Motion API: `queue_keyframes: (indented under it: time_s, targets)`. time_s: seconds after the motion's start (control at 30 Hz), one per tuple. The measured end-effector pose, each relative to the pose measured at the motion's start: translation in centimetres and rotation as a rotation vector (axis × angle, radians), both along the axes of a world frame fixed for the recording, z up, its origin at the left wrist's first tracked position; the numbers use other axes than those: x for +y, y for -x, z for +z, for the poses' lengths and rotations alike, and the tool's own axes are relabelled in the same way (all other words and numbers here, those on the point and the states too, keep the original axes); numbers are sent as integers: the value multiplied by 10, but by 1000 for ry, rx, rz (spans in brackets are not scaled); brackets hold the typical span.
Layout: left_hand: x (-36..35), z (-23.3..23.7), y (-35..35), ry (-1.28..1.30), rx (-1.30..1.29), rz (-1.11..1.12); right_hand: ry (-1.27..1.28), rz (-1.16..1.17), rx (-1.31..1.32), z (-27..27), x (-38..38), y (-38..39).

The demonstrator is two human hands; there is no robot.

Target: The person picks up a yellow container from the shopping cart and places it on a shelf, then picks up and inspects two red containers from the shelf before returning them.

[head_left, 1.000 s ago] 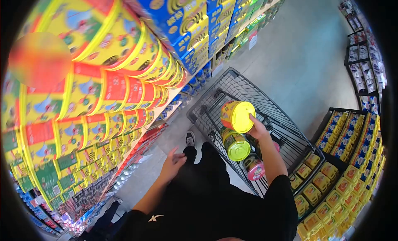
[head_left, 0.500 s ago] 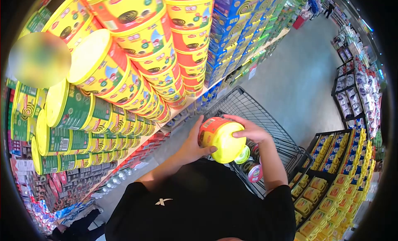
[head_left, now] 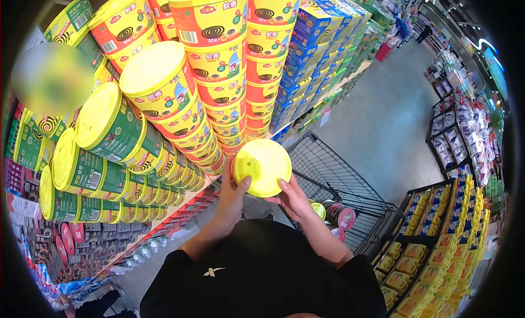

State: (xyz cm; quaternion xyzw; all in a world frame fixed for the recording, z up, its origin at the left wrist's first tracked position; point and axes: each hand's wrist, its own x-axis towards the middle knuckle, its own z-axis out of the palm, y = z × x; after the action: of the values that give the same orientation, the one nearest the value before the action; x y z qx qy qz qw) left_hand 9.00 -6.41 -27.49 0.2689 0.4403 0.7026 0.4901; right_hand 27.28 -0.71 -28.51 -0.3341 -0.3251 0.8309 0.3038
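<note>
Between my two hands I hold a tub of mosquito coils (head_left: 263, 168), its round yellow lid facing up at me. My left hand (head_left: 232, 189) grips its left side, with the thumb on the lid's edge. On the lower right, my right hand (head_left: 294, 199) is closed on the tub too, thumb at the rim and fingers partly hidden beneath. Just beyond rise tall stacks of matching red and yellow tubs (head_left: 213, 56). A black wire shopping cart (head_left: 350, 176) stands to the right, with several round containers (head_left: 342, 215) in it.
Green and yellow tubs (head_left: 112, 127) fill the shelf at left. Blue boxes (head_left: 311, 45) are stacked farther along. A rack of yellow bottles (head_left: 421, 258) stands at lower right. Grey aisle floor (head_left: 383, 94) runs ahead. Part of a person in dark clothes (head_left: 101, 304) shows at lower left.
The tub has moved left and toward the stacks, away from above the cart, and its lid now faces me more fully. My right hand has shifted from its upper right to its lower right.
</note>
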Motion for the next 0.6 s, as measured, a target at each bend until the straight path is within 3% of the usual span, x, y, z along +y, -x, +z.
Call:
queue_keyframes:
  time_s: [0.1, 0.2, 0.3, 0.4, 0.5, 0.6]
  targets:
    - [-6, -2, -4, 16, 29, -24, -99, -86, 11, 1, 2, 0]
    - [-14, -4, 7, -78, 137, -210, -140, -94, 27, 16, 15, -16]
    - [-15, 2, 35, -224, 734, -279, -160, 0, -35, 18, 41, -43]
    - [-10, 55, 50, -389, 1205, -305, -166, 95, -63, 39, 53, -53]
    - [-7, 88, 54, -239, 1158, -503, -206, 179, -88, 66, 58, -51]
    - [-16, 98, 55, -368, 1247, -527, -322, 338, -69, 87, 64, -37]
